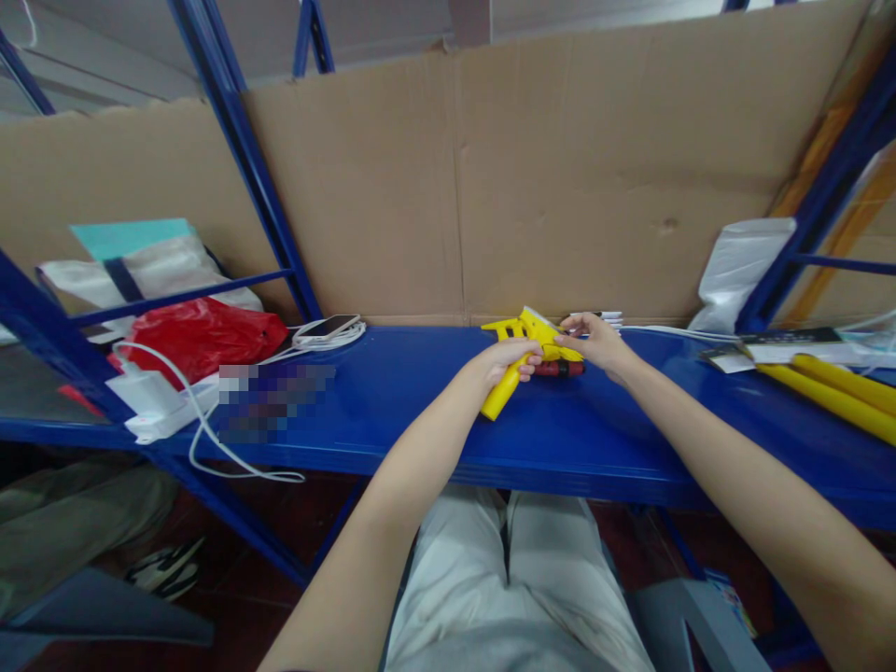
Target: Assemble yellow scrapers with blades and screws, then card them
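A yellow plastic tool (498,397) with a tube-like grip and a pronged upper part is held just over the blue shelf top. My left hand (511,355) is closed around its middle, the grip sticking out below toward me. My right hand (594,341) has its fingertips closed on the tool's right side, at a thin yellow piece (568,353). Behind and below the hands lies a dark red and black cylindrical object (564,369), partly hidden. Several white pens or sticks (609,317) lie just past my right hand.
The blue shelf (413,411) backs onto a cardboard wall (378,205). Leftward are a phone (332,326) on coiled white cable, a red bag (203,336) and a white charger (146,387). Yellow tubes (833,392) and a white plastic bag (742,266) are at the right.
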### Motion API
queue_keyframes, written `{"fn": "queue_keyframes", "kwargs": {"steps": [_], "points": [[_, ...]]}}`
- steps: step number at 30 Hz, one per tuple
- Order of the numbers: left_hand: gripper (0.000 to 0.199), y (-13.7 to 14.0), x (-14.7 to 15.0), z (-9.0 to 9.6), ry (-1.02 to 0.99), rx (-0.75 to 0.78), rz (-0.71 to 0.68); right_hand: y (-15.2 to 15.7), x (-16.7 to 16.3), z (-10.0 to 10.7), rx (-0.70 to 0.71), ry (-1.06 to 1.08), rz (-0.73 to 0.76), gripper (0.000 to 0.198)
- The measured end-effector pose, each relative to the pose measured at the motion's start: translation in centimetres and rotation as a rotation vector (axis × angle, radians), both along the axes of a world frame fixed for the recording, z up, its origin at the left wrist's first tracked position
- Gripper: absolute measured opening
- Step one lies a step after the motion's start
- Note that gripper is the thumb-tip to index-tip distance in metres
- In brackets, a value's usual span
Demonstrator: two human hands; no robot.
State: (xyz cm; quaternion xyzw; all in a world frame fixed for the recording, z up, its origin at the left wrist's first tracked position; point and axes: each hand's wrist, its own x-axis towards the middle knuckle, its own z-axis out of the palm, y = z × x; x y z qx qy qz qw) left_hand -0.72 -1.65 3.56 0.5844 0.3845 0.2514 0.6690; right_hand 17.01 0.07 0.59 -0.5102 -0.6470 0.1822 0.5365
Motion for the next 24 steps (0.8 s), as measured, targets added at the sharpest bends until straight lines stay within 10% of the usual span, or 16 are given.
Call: {"fn": "queue_keyframes", "kwargs": {"steps": [8,24], "points": [[0.024,0.47,0.0,-0.31,-0.05,-0.02,-0.037,-0.66,-0.2,0.54,-0.284,0.307,0.174,0.034],[0.022,0.72,0.05,-0.57,-0.079,-0.025,-0.06,-0.46,0.19,0.2,-0.221,0.27,0.241,0.035]]}}
